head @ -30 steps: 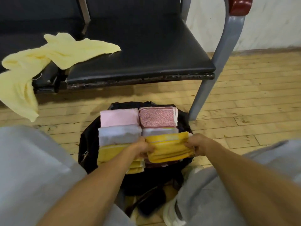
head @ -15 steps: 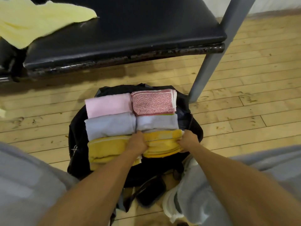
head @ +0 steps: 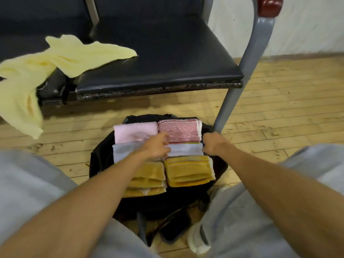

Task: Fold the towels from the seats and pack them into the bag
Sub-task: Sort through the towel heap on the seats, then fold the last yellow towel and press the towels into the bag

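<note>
Grip unclear, the left hand [head: 157, 146] and right hand [head: 212, 144] flanked the centre white towel [head: 184, 148]; the yellow towel [head: 74, 53] upper left looked limp, best pinched by corners.

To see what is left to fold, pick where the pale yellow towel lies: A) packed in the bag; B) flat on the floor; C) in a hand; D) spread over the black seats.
D: the pale yellow towel lies unfolded across the seats, one end hanging off the front.
</note>
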Demonstrator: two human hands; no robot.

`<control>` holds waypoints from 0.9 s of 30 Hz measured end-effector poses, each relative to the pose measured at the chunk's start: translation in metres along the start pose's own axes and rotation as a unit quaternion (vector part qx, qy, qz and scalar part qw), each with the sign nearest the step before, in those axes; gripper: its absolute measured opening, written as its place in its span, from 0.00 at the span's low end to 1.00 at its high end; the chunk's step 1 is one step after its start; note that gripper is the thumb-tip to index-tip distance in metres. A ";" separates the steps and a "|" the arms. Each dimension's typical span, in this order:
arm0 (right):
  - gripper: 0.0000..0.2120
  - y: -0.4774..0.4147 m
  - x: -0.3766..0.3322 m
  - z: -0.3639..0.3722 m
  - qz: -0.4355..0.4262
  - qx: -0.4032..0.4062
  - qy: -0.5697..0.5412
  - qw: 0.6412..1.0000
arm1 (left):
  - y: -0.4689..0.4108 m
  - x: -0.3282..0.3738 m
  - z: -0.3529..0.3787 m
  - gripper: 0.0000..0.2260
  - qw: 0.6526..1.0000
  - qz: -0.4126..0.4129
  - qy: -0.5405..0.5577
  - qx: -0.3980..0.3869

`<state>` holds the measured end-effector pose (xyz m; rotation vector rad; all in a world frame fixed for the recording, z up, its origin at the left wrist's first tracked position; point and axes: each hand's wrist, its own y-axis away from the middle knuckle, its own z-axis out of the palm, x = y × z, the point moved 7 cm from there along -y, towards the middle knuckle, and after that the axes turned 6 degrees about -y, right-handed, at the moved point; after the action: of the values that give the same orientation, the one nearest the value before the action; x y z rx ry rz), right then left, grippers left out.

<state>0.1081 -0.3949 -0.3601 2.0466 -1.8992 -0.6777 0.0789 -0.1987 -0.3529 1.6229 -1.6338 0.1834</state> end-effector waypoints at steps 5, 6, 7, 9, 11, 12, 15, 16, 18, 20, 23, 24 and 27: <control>0.09 0.017 -0.071 -0.075 -0.103 0.057 -0.033 0.993 | 0.040 0.015 -0.105 0.12 0.991 0.061 0.072 0.097; 0.09 0.024 -0.090 -0.091 -0.127 0.074 -0.046 0.988 | 0.047 0.013 -0.124 0.10 0.989 0.063 0.072 0.114; 0.10 0.031 -0.109 -0.106 -0.147 0.089 -0.058 0.983 | 0.053 0.009 -0.143 0.09 0.987 0.065 0.078 0.126; 0.10 0.037 -0.146 -0.130 -0.188 0.118 -0.077 0.972 | 0.067 -0.001 -0.178 0.08 0.984 0.066 0.089 0.143; 0.09 0.038 -0.182 -0.150 -0.226 0.142 -0.106 0.958 | 0.082 -0.015 -0.214 0.07 0.981 0.058 0.069 0.174; 0.09 0.037 -0.199 -0.158 -0.244 0.152 -0.118 0.951 | 0.087 -0.024 -0.231 0.07 0.978 0.049 0.065 0.190; 0.08 0.028 -0.244 -0.175 -0.272 0.159 -0.158 0.936 | 0.101 -0.054 -0.271 0.08 0.971 0.022 0.056 0.229; 0.07 0.024 -0.257 -0.178 -0.282 0.161 -0.166 0.931 | 0.104 -0.065 -0.280 0.08 0.967 0.012 0.052 0.248; 0.07 0.014 -0.281 -0.181 -0.294 0.165 -0.179 0.924 | 0.109 -0.089 -0.297 0.09 0.953 -0.011 0.050 0.299; 0.07 0.000 -0.300 -0.179 -0.303 0.167 -0.190 0.919 | 0.112 -0.113 -0.309 0.11 0.938 -0.040 0.026 0.344; 0.07 -0.016 -0.324 -0.178 -0.315 0.176 -0.230 0.904 | 0.110 -0.145 -0.323 0.17 0.916 -0.100 -0.025 0.388; 0.08 -0.019 -0.332 -0.178 -0.319 0.181 -0.241 0.899 | 0.110 -0.154 -0.325 0.19 0.910 -0.127 -0.034 0.393; 0.10 -0.024 -0.352 -0.174 -0.324 0.183 -0.262 0.890 | 0.103 -0.164 -0.321 0.24 0.904 -0.174 -0.135 0.366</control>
<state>0.2054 -0.0650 -0.1691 3.0490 -1.6382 -1.1998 0.1000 0.1419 -0.1969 2.5850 -1.5225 0.4417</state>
